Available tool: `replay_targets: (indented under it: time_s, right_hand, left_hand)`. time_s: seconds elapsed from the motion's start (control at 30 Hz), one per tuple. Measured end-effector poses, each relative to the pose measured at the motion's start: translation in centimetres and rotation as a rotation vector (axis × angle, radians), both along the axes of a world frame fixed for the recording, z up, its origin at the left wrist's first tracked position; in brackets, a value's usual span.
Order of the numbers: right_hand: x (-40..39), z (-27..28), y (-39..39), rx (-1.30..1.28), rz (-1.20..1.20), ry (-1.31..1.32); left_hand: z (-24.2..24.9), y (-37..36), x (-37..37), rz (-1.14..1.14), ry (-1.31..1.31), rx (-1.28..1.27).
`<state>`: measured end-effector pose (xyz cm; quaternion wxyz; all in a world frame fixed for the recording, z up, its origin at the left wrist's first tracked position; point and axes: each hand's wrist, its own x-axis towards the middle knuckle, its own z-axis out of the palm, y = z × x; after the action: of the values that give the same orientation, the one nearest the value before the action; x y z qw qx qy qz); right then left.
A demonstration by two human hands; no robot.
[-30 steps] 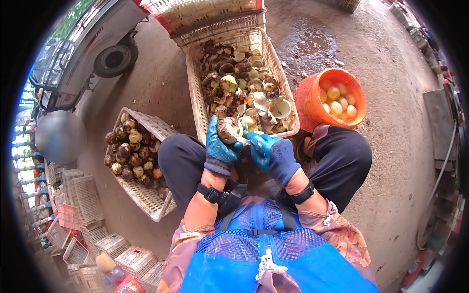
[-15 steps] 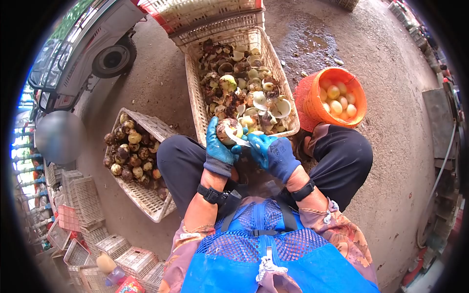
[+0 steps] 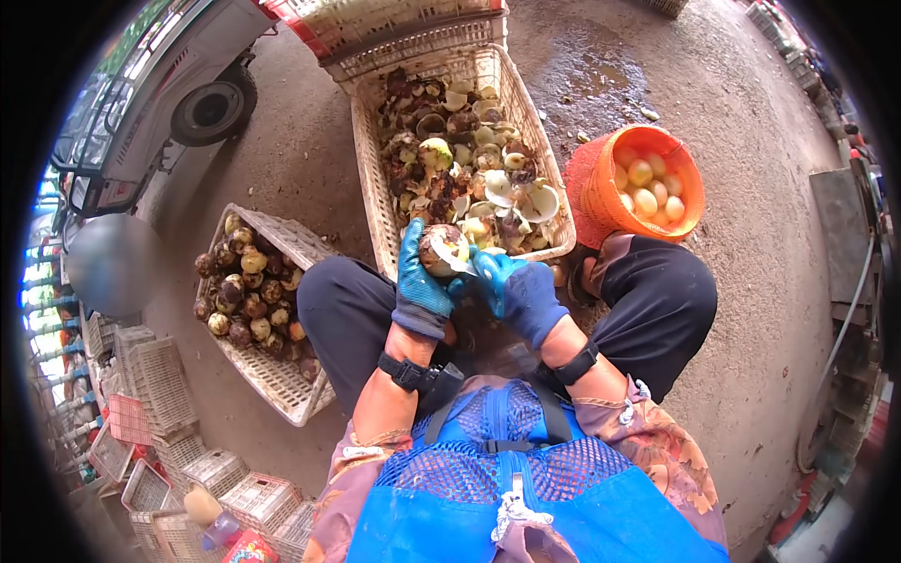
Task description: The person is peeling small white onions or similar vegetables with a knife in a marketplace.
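My gloved left hand [image 3: 420, 283] is closed around a brown-blotched onion [image 3: 435, 251] with a pale cut face, above the near end of a peel-filled crate [image 3: 370, 178]. From my gloved right hand [image 3: 514, 286] a knife [image 3: 460, 264] reaches to the onion, its pale blade against the right side. The knife's handle is hidden in my fingers. Cup-shaped onion peels [image 3: 500, 188], brown and whitish-green, fill the crate beneath.
Left of my knee, a tilted crate [image 3: 298, 399] holds several unpeeled onions [image 3: 253, 281]. An orange bucket [image 3: 610, 202] with smooth pale peeled onions [image 3: 646, 201] stands at right. Stacked crates [image 3: 164, 385] lie lower left; a vehicle [image 3: 160, 122] is parked upper left.
My right hand has turned slightly and the knife blade now lies lower along the onion's right side. The left hand keeps its hold on the onion.
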<state>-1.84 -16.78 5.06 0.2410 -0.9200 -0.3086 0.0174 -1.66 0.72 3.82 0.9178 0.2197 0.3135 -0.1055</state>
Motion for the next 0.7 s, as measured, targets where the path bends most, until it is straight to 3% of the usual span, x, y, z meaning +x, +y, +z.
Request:
replay_targets:
  time_s: [0.07, 0.2, 0.3, 0.43, 0.7]
  right_hand:
    - [0.0, 0.2, 0.3, -0.083, -0.03, -0.015]
    - [0.8, 0.1, 0.9, -0.206, -0.08, 0.024]
    - [0.8, 0.8, 1.5, -0.186, -0.157, 0.087]
    - [1.0, 1.6, 2.6, -0.217, -0.235, 0.218]
    - [2.2, 1.0, 1.6, -0.011, -0.172, 0.367]
  left_hand:
    - [0.0, -0.1, 0.1, 0.003, -0.045, -0.067]
    - [0.0, -1.4, -0.3, 0.092, -0.052, 0.065]
    - [0.4, -2.0, 0.3, 0.124, -0.043, 0.016]
    - [-0.1, -2.2, 0.4, 0.149, -0.03, 0.132]
    - [-1.0, -1.7, 0.8, 0.085, -0.04, 0.124]
